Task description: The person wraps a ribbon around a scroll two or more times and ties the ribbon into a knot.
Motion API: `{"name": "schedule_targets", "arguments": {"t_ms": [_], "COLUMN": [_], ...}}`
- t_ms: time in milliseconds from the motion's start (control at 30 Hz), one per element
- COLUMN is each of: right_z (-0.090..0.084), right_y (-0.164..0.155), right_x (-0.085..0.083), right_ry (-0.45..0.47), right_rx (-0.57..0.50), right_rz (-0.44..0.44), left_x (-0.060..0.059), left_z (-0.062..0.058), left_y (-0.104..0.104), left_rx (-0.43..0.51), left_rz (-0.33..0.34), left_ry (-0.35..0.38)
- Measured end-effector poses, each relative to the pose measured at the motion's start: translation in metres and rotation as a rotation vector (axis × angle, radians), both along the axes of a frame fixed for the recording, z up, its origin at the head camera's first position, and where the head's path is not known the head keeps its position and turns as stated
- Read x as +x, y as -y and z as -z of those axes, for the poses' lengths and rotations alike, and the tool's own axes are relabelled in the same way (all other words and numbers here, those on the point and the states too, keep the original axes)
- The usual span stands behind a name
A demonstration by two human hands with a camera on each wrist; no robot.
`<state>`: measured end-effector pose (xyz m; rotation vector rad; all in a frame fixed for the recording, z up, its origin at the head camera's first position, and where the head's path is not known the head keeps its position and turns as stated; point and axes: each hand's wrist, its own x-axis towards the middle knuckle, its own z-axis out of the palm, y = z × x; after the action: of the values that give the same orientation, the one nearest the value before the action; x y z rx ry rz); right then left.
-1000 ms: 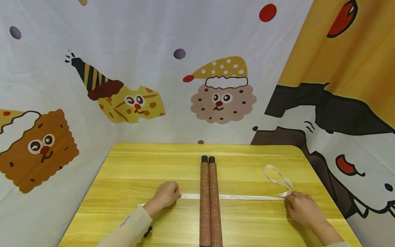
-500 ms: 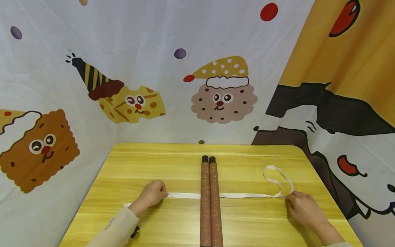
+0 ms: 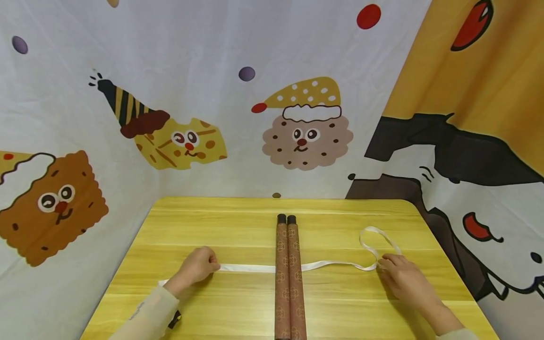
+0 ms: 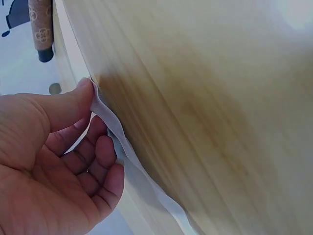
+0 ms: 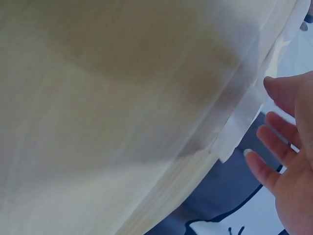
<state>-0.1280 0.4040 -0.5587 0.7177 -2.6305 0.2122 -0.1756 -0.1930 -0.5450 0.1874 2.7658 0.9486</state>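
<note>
A long white ribbon (image 3: 248,268) runs across the table, passing beneath two brown patterned scrolls (image 3: 290,283) with black ends that lie side by side. My left hand (image 3: 196,265) pinches the ribbon to the left of the scrolls; the left wrist view shows the thumb on the ribbon (image 4: 115,120), which trails on past the curled fingers. To the right of the scrolls, my right hand (image 3: 405,278) pinches the ribbon low by the tabletop, its index finger hidden. Beside it a loop of ribbon lies on the table, and a ribbon end (image 5: 230,139) shows in the right wrist view.
The yellow wood-grain table (image 3: 229,222) meets a white curtain (image 3: 199,61) printed with cartoon food at the back. Another printed curtain (image 3: 480,85) hangs at the right. A small black item (image 3: 174,319) shows by my left sleeve.
My left hand has moved left, drawing the ribbon under the scrolls. My right hand has since shifted left along the ribbon, and the stretch right of the scrolls has gone from straight to slack and wavy.
</note>
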Motion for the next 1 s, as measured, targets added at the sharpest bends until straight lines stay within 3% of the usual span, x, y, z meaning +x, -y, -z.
{"name": "schedule_targets", "arguments": {"t_ms": [367, 667, 800, 1000], "right_z": [0.008, 0.008, 0.008, 0.006], "right_y": [0.016, 0.011, 0.007, 0.003], "right_x": [-0.006, -0.004, -0.003, -0.001], "right_ry": [0.004, -0.035, -0.049, -0.014], "right_rx": [0.078, 0.094, 0.11, 0.122], "right_rz": [-0.092, -0.04, -0.022, 0.029], "left_x": [0.0, -0.003, -0.007, -0.009], "left_z": [0.0, 0.002, 0.005, 0.003], "left_y": [0.015, 0.036, 0.049, 0.066], "left_rx": [-0.007, -0.018, 0.016, 0.077], "left_rz": [0.041, 0.057, 0.121, 0.195], "left_ry": [-0.001, -0.002, -0.001, 0.066]}}
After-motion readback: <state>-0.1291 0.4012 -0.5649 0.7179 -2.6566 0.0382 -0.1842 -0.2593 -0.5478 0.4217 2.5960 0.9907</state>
